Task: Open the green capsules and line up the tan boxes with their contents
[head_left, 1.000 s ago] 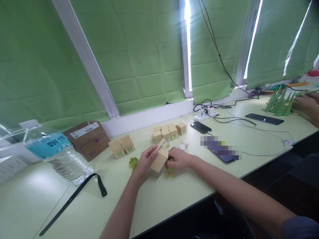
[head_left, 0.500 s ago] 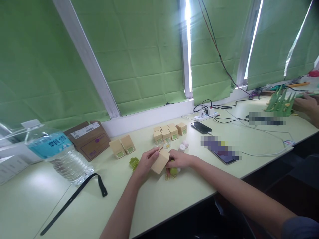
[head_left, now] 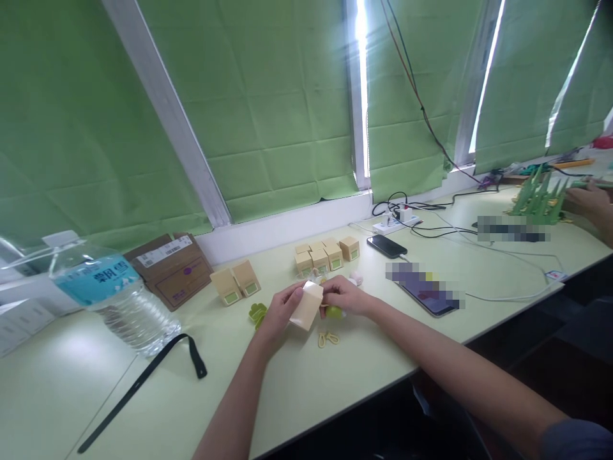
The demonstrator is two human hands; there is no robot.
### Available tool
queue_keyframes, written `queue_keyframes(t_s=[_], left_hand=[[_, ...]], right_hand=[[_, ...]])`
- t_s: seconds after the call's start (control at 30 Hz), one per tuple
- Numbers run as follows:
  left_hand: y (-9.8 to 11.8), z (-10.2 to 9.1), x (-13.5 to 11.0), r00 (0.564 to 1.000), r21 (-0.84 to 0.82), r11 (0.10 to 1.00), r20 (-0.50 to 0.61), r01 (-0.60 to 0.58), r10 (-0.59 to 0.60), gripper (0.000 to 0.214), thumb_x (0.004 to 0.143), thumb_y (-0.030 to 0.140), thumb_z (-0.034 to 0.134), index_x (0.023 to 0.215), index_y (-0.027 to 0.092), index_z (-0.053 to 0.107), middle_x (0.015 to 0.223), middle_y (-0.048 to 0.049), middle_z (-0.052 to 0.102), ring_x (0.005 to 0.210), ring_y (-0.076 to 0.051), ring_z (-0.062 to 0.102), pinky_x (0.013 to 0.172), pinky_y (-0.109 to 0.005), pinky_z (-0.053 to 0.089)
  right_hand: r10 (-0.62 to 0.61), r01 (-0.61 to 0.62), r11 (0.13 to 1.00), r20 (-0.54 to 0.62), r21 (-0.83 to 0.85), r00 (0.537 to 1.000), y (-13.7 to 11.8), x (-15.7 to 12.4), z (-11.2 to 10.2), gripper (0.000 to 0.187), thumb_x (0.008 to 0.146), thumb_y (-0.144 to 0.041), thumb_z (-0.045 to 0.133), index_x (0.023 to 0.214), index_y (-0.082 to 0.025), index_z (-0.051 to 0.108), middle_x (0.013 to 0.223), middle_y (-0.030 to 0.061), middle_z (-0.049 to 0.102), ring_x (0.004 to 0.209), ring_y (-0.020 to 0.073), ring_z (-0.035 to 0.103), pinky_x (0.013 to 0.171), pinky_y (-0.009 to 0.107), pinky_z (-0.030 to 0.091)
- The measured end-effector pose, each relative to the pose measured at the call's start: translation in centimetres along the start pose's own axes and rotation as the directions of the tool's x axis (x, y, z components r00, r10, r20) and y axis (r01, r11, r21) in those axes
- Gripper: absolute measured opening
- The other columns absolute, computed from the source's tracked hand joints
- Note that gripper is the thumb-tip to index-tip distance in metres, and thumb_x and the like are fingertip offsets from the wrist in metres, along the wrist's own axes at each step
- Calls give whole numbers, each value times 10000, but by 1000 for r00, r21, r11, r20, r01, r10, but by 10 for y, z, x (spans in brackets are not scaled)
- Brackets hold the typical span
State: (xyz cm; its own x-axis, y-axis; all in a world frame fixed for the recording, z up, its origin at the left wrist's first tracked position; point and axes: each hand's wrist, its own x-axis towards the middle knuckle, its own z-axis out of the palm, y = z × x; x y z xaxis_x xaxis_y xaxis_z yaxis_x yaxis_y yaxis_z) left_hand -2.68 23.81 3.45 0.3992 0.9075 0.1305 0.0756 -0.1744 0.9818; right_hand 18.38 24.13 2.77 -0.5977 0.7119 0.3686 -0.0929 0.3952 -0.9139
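A small tan cardboard box (head_left: 307, 308) is held tilted above the table, with my left hand (head_left: 282, 310) closed around its left side. My right hand (head_left: 345, 296) has its fingers closed at the box's right edge; its fingertips are partly hidden. Below that hand sits a light green item (head_left: 335, 312), mostly covered by the fingers. Two small yellow loops (head_left: 328, 339) lie on the table in front of the box. Green flower-shaped pieces (head_left: 257, 313) rest just left of my left hand. Small pinkish-white pieces (head_left: 355, 278) are behind my right hand.
Several tan boxes (head_left: 320, 257) stand grouped behind my hands, and two open-flapped ones (head_left: 235, 282) to the left. A water bottle (head_left: 115, 287) and black strap (head_left: 143, 383) lie at left. Phones (head_left: 387, 245), cables and a power strip (head_left: 397, 222) are right. Another person's hand (head_left: 594, 201) is far right.
The box has turned in my hands and shows a different, shinier face. My right hand has moved up slightly from the yellow loops, which now lie uncovered.
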Motion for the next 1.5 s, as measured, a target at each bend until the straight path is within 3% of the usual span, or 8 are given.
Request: queue_keyframes(t_s=[0.3,0.77,0.9,1.1,1.37,1.5], left_hand=[[3,4,-1,1000,-9,1000,-9,-15,15,648,856,618,609,1294,141,634,1000,-108,705,765,-179,589,651,-255,419],[8,1,-1,1000,6,1000,20,-1,1,638,854,625,605,1247,126,664,989,-111,720,752,-192,612,671,-272,434],[9,0,-3,1000,0,1000,12,12,-12,636,829,616,643,1230,124,674,1035,-122,719,828,-218,636,700,-276,443],[4,-1,-1,1000,0,1000,-30,-3,3,619,840,593,641,1259,136,647,1109,-124,707,923,-229,634,738,-271,448],[-5,-12,8,965,9,993,-238,-114,113,620,812,648,617,1226,188,570,1126,-92,693,907,-214,650,693,-258,475],[-6,-13,13,899,2,976,-388,-218,202,594,771,575,704,1189,223,472,1153,-96,674,1041,-222,652,849,-310,510]], right_hand=[[-70,63,996,-127,-60,989,6,0,-1,206,788,-170,487,740,-139,685,664,34,701,624,173,685,591,255,528],[-83,73,995,-158,-69,984,8,0,0,45,846,-211,537,835,-177,563,714,21,700,645,182,712,583,270,547],[-119,112,993,-232,-43,965,14,0,-8,74,900,-256,533,910,-197,489,666,3,692,614,182,711,524,245,520],[-123,85,986,-279,-144,952,14,-1,-11,105,930,-292,501,912,-189,503,668,15,693,624,175,710,551,244,518],[-192,77,956,-409,-283,892,12,0,-13,44,908,-248,490,905,-205,489,682,8,703,631,162,693,572,238,481],[-168,36,931,-337,-364,926,9,-3,-12,9,883,-201,489,876,-205,493,660,-7,699,525,130,627,509,211,426]])
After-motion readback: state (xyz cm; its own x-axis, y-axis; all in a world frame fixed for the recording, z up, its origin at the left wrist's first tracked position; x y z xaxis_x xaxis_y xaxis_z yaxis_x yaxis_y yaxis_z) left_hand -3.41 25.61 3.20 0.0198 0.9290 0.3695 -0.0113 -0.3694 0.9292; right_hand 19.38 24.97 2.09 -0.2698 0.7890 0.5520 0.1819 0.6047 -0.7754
